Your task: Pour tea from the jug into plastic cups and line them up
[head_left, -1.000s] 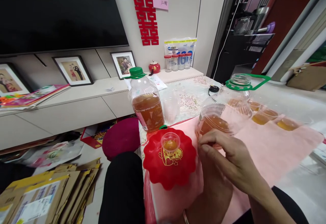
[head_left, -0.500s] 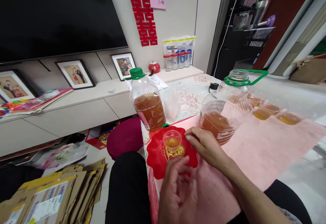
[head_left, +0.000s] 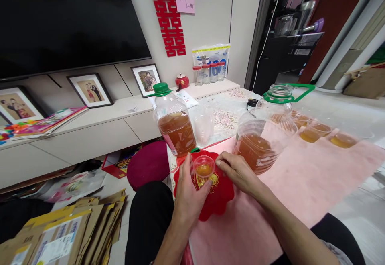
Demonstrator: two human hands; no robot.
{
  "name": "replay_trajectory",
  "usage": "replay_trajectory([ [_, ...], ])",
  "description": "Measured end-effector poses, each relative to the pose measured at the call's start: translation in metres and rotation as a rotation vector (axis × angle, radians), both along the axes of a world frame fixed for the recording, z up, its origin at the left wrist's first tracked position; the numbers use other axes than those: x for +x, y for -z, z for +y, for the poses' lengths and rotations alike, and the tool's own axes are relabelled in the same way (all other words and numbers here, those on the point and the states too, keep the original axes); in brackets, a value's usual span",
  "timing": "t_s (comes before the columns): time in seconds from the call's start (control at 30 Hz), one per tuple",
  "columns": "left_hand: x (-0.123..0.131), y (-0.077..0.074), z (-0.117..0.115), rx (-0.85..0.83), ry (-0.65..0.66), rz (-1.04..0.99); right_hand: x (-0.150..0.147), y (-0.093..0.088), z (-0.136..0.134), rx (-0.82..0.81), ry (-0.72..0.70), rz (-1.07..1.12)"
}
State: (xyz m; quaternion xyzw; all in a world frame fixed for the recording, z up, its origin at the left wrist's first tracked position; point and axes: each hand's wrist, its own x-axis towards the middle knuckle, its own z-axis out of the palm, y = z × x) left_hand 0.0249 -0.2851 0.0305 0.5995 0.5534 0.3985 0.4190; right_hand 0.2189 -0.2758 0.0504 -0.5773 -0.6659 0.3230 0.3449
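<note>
A small clear plastic cup [head_left: 204, 171] with amber liquid stands on a red scalloped tray [head_left: 221, 196] with a gold print. My left hand [head_left: 190, 200] curves around the cup, fingers along its left side and thumb at its front. Just right of the cup, over the tray's edge, my right hand [head_left: 239, 172] is closed, thumb and forefinger pinched together; anything between them is too small to make out. Behind that hand is an uncapped large bottle [head_left: 255, 148] of amber liquid. A green-capped bottle [head_left: 177, 130] stands behind the tray on the left.
Several cups of amber liquid [head_left: 313, 133] stand at the right on the pink cloth [head_left: 319, 168]. Stacked clear cups [head_left: 203, 124] sit between the bottles. A black coiled item [head_left: 252, 103] lies behind. Flattened cardboard [head_left: 60, 233] and a maroon stool [head_left: 148, 164] are at the left.
My left hand has moved forward from the tray's near edge to the cup and now curves around it. My right hand has barely shifted.
</note>
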Motion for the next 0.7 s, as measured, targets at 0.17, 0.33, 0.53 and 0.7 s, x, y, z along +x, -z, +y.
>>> replay_trajectory([
  [0.17,0.008,0.004,0.007,-0.036,0.022,-0.096,-0.002,0.003,0.001,-0.011,-0.009,0.017],
  [0.33,0.01,0.003,0.011,-0.028,0.031,-0.152,-0.002,0.006,0.001,-0.023,-0.007,0.052],
  [0.53,0.012,-0.004,0.007,-0.037,0.009,-0.18,-0.001,0.009,0.001,-0.047,-0.006,0.143],
  [0.7,0.013,-0.015,0.001,-0.035,0.018,-0.203,0.001,0.01,-0.001,-0.107,-0.066,0.318],
])
